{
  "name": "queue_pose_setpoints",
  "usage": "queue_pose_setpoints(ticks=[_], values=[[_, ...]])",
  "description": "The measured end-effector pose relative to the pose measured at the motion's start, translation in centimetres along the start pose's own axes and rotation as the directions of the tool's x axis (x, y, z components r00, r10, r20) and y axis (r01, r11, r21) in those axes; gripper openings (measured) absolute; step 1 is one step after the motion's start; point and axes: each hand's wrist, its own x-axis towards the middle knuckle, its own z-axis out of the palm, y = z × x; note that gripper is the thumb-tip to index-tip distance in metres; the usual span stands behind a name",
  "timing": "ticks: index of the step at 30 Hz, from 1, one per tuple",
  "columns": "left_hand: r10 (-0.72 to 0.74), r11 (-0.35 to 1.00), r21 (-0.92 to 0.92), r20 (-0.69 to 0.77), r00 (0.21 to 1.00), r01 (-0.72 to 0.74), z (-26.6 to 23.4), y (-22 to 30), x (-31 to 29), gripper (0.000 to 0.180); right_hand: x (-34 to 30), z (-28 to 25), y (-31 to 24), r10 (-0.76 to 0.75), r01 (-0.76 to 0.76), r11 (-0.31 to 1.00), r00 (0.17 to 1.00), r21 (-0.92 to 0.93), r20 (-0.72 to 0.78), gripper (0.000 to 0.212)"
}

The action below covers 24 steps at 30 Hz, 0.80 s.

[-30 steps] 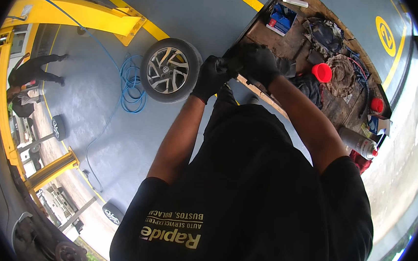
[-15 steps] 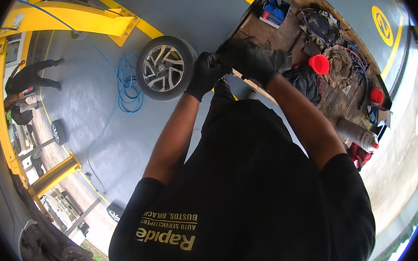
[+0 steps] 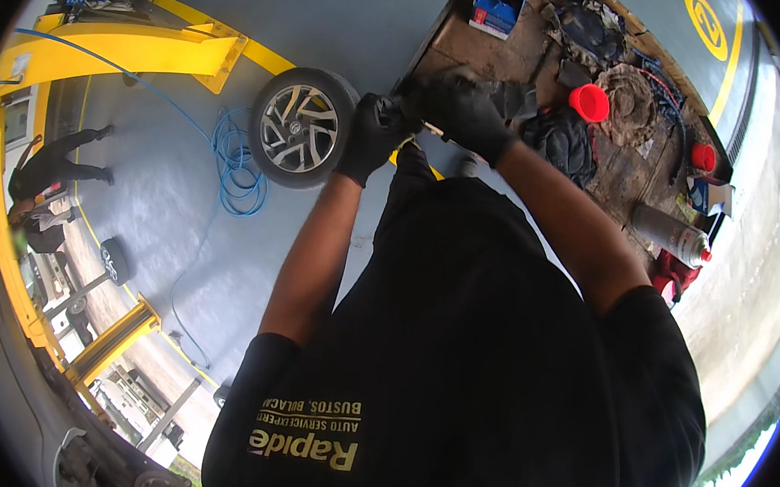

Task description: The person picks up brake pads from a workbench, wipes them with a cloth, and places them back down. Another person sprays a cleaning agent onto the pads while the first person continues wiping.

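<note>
My left hand (image 3: 373, 137), in a black glove, is closed in a fist beside the tyre and at the near left edge of the worktable (image 3: 563, 81). Close to its right, over the table's edge, is my right hand (image 3: 466, 117), also black-gloved and partly smeared by motion. Its fingers are curled toward the left hand. Something dark seems to lie between the hands, but against the dark gloves I cannot make out what it is. The wheel (image 3: 299, 128), with a black tyre and silver-and-black spokes, lies on the floor just left of my left hand.
On the worktable are a blue box (image 3: 496, 10), a red cup (image 3: 590, 103), a brown rag (image 3: 628, 105), black cloth (image 3: 560, 145) and a spray can (image 3: 672, 236). A coiled blue hose (image 3: 242, 172) lies on the floor. Yellow lift arms (image 3: 131, 47) and another person (image 3: 56, 162) are at left.
The view has shifted slightly, so the table and wheel sit a little higher and further left. My hands stay close together, and the right one has turned slightly.
</note>
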Motion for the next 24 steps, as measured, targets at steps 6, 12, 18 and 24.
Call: queue_pose_setpoints(ticks=[6,12,18,24], values=[[0.05,0.97,0.231,0.091,0.995,-0.07,-1.2,-2.1,0.1,0.044,0.5,-0.6,-2.5,0.041,0.131,0.887,0.933,0.442,-0.358,0.033],[-0.033,0.996,0.078,0.032,0.999,0.03,-0.4,-1.1,0.4,0.048,1.0,-3.0,-1.3,-0.025,0.073,0.924,0.991,0.376,-0.133,0.029],[-0.019,0.999,0.03,0.029,0.999,0.018,0.0,-1.4,0.2,0.05,1.9,-7.0,-0.1,0.149,-0.314,0.771,0.935,0.554,0.323,0.029],[-0.053,0.997,0.051,0.075,0.996,0.049,-0.4,-1.4,-0.2,0.05,0.3,-3.7,0.2,0.077,-0.09,0.91,0.996,0.404,0.049,0.033]])
